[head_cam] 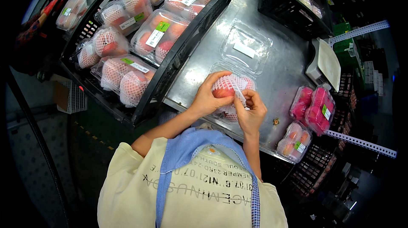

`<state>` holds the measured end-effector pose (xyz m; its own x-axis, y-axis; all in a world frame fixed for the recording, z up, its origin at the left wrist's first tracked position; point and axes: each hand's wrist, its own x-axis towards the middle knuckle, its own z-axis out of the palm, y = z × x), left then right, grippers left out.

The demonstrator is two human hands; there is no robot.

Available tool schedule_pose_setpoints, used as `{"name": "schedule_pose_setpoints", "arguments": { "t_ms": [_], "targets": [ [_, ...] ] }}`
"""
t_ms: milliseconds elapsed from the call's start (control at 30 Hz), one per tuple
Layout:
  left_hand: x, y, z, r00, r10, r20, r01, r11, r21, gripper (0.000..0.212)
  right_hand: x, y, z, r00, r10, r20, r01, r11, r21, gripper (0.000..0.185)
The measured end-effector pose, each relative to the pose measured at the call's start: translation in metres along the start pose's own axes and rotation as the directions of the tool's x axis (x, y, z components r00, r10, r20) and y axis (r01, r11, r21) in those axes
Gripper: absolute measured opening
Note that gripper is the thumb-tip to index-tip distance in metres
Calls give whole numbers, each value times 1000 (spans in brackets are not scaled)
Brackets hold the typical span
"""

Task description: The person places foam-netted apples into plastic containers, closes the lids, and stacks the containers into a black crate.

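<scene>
My left hand grips a reddish fruit, perhaps a peach, its fingers curled around the left side. A white foam net sleeve covers much of the fruit, and red skin shows at the lower left. With thumb and fingertips, my right hand pinches the sleeve's edge on the right. Both hands are over the base of a clear plastic clamshell, which also holds netted fruit. The clamshell's lid lies folded back on the steel table and bears a white label.
On my left stands a black crate of labelled fruit packs. A second black crate is at the far right. A weighing scale sits at the table's right edge, near pink-netted packs and another fruit pack.
</scene>
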<state>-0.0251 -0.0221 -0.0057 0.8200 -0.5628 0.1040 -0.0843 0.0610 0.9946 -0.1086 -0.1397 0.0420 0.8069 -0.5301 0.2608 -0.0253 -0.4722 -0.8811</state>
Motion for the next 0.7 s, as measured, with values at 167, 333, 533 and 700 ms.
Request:
{"name": "schedule_pose_setpoints", "arguments": {
  "t_ms": [167, 333, 533, 700],
  "targets": [
    [-5, -3, -3, 860, -460, 218, 477, 576, -664, 47, 13, 6, -22, 961, -113, 251, 72, 983, 167, 54],
    [-7, -13, 0, 777, -536, 331, 617, 541, -572, 46, 16, -1, -7, 851, -167, 498, 319, 918, -237, 94],
    [3, 0, -33, 582, -438, 685, 808, 407, -426, 70, 28, 30, -2, 894, 117, 432, -153, 987, 49, 89],
    [10, -18, -50, 809, -562, 172, 567, 669, -480, 62, 68, 57, 10, 937, 40, 346, -18, 998, -67, 84]
  ]
}}
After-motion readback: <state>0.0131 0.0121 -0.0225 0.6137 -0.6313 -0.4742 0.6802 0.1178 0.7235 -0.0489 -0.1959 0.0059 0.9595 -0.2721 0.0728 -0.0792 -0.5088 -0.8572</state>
